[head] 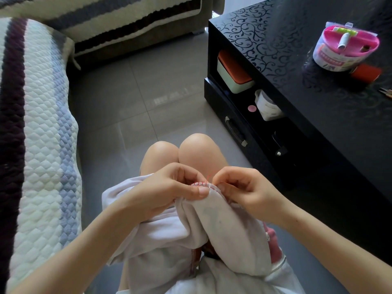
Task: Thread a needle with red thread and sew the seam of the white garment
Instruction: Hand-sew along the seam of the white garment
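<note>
Two bare hands work over one soft white cloth garment (222, 230), which lies heaped on the person's lap, just behind two bare knees (197, 149). The left hand (169, 187) grips the garment's top fold, thumb flat on the cloth and fingers curled behind it. The right hand (239, 192) pinches the same fold just beside it, thumb and forefinger closed on the edge; the needle is too small to make out. Between the two hands runs one row of small red stitches (199, 183) along the seam, and one thin red thread (207, 177) loops up from it.

To the right stands one glossy black table with a swirl pattern (318, 102). On its top sit one pink and clear plastic sewing kit tub (345, 47) and, touching it, one red thread spool (366, 73). On the shelf below are one white box with an orange lid (233, 71) and one white jar (268, 105). One quilted striped sofa cover (42, 124) fills the left side, a second striped sofa (106, 18) lies beyond, and grey floor tiles (148, 92) lie between them
</note>
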